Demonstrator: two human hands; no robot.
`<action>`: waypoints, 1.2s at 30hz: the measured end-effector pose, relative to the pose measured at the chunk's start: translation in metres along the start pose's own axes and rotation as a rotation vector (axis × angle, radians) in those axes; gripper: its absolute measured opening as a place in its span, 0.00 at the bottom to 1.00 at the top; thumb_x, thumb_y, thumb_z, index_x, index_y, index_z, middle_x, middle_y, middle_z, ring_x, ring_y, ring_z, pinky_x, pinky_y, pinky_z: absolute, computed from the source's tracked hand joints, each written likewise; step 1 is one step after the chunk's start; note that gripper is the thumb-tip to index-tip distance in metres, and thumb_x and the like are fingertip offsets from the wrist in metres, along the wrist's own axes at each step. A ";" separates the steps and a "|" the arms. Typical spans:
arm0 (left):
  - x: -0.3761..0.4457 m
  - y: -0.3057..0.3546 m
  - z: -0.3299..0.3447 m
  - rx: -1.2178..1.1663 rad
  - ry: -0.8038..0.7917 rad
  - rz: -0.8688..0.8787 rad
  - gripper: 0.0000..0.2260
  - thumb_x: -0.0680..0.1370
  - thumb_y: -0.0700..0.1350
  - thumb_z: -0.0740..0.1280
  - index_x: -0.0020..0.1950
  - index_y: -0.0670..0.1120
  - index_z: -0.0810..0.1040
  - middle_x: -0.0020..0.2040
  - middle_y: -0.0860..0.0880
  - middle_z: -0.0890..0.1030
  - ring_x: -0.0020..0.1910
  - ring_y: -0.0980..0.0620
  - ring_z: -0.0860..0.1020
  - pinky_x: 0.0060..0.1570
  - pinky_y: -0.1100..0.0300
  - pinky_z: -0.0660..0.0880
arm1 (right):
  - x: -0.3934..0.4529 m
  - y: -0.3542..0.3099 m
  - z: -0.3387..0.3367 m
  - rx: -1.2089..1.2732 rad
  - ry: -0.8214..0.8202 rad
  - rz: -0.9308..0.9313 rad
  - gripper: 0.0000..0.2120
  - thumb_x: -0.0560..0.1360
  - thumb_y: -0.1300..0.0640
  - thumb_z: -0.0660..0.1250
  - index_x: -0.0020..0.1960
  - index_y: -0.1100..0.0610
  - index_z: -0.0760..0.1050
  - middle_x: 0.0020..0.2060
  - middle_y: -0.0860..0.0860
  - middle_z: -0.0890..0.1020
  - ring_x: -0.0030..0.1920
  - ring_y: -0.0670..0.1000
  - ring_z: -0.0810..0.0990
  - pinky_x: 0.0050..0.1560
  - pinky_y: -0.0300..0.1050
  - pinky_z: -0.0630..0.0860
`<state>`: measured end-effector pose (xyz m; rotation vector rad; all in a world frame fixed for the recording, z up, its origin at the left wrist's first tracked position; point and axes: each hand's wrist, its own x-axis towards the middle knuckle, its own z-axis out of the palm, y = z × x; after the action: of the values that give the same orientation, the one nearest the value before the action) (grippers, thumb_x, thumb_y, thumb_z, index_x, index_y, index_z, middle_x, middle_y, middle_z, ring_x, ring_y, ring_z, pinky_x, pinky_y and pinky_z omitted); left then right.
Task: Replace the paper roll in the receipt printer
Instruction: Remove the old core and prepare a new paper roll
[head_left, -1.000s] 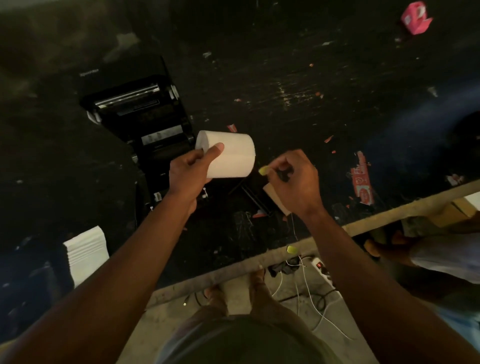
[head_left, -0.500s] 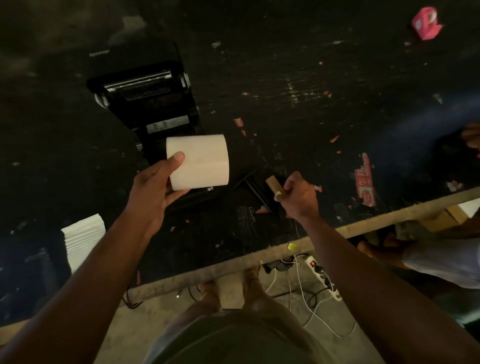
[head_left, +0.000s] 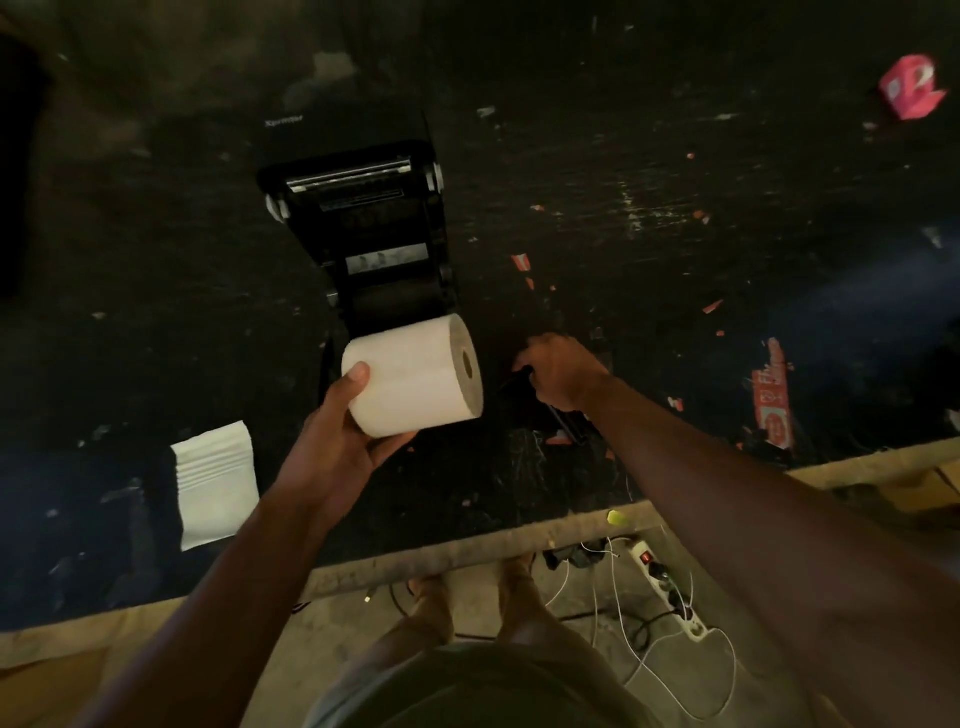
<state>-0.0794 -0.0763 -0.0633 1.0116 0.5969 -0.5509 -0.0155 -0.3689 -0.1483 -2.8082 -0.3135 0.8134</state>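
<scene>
The black receipt printer (head_left: 363, 208) stands on the dark table with its lid swung open away from me, and its paper bay is exposed. My left hand (head_left: 337, 441) grips a full white paper roll (head_left: 415, 379) just in front of the bay, lying sideways with its core hole facing right. My right hand (head_left: 563, 371) rests low on the table to the right of the roll, back up and fingers curled under. Whatever is in its fingers is hidden.
A stack of white folded paper (head_left: 215, 483) lies at the left near the table's front edge (head_left: 467, 556). A red wrapper (head_left: 774, 395) and a pink crumpled packet (head_left: 911, 88) lie to the right. Below the edge are a power strip (head_left: 670, 587) and cables.
My left hand has turned the roll so that its core end faces right, and holds it close to the printer's bay. My right hand has dropped to the table; the small tan piece it held is out of sight.
</scene>
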 end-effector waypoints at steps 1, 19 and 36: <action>0.000 0.000 -0.003 -0.033 -0.022 0.006 0.35 0.65 0.56 0.82 0.69 0.55 0.75 0.64 0.45 0.85 0.65 0.40 0.83 0.57 0.44 0.83 | 0.001 0.000 -0.002 0.032 0.047 0.025 0.19 0.78 0.62 0.68 0.67 0.50 0.80 0.72 0.55 0.76 0.72 0.58 0.73 0.71 0.54 0.70; 0.012 0.010 -0.010 -0.128 -0.128 0.027 0.39 0.66 0.58 0.82 0.75 0.57 0.71 0.68 0.42 0.83 0.67 0.37 0.81 0.56 0.44 0.82 | -0.100 -0.048 -0.049 1.327 0.944 0.197 0.09 0.77 0.64 0.74 0.55 0.53 0.84 0.47 0.45 0.88 0.51 0.42 0.87 0.52 0.38 0.83; 0.014 -0.006 0.061 0.163 -0.045 0.088 0.23 0.70 0.55 0.76 0.63 0.50 0.78 0.67 0.44 0.81 0.66 0.43 0.81 0.54 0.48 0.84 | -0.108 -0.059 -0.017 1.258 0.870 0.117 0.12 0.76 0.63 0.74 0.58 0.53 0.85 0.51 0.44 0.88 0.55 0.42 0.86 0.57 0.43 0.83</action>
<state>-0.0616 -0.1357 -0.0518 1.1712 0.4708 -0.5492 -0.1043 -0.3427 -0.0654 -1.6899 0.3881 -0.2509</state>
